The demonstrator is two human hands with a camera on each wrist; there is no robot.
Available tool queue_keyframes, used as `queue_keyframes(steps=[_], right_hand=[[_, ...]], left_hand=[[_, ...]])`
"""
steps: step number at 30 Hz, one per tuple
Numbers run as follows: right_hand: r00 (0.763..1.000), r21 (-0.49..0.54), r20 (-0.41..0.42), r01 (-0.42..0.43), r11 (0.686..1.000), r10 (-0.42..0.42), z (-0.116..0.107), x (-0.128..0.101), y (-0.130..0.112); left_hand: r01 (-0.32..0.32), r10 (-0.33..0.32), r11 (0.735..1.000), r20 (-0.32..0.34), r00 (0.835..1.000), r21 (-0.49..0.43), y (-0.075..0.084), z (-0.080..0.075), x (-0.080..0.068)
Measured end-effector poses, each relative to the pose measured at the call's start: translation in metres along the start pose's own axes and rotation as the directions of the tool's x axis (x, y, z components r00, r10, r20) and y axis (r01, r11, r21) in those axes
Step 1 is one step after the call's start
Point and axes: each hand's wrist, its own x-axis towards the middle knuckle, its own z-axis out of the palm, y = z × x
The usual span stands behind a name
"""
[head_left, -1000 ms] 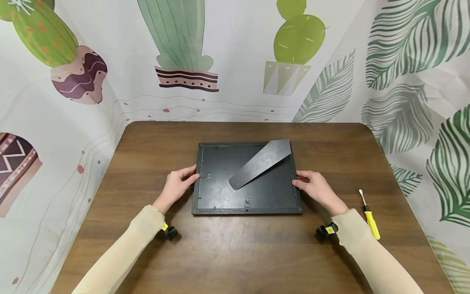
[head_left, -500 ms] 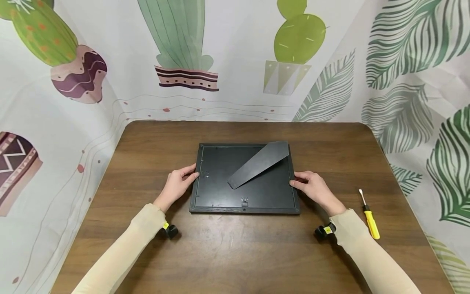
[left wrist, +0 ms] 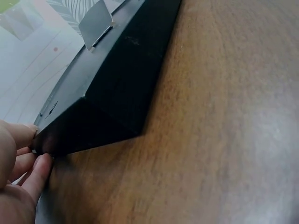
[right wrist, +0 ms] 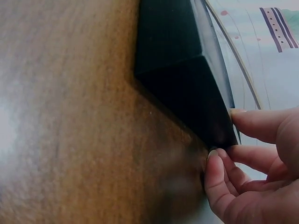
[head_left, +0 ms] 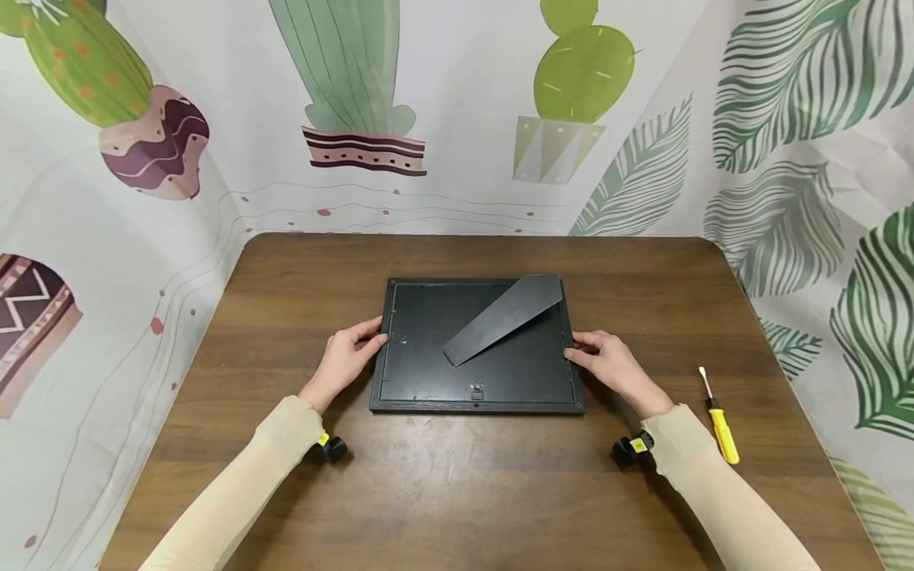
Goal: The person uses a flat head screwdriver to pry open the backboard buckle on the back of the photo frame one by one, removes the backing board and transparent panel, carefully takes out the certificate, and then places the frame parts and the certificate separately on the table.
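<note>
The picture frame [head_left: 487, 376] lies back up on the table [head_left: 457, 492], between the hands, its long axis running left to right. Its stand [head_left: 504, 319] slants toward the far right corner. The left hand [head_left: 345, 358] and right hand [head_left: 609, 363] pinch opposite short edges; whether fingertips reach underneath is hard to tell. Rightward lies a screwdriver [head_left: 721, 424], tip pointing away.

No text can be read: any marks on the two small yellow stickers [head_left: 639, 446] are too tiny.
</note>
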Motion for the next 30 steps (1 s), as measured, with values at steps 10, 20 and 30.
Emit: queue_keyframes(steps=[10, 20, 30], right_hand=[[1.0, 0.14, -0.008, 0.0, 0.99, 0.001, -0.004, 0.01, -0.001], [0.997, 0.148, -0.077, 0.039, 0.988, -0.028, -0.009, 0.032, 0.001], [0.997, 0.168, -0.071, 0.05, 0.984, -0.038, -0.013, 0.044, 0.004]], left_hand=[[0.013, -0.012, 0.999, 0.008, 1.0, -0.033, 0.0, -0.001, -0.004], [0.045, -0.041, 0.995, 0.051, 0.998, -0.084, 0.001, -0.003, -0.023], [0.049, -0.042, 0.988, 0.052, 0.998, -0.146, 0.001, 0.0, -0.042]])
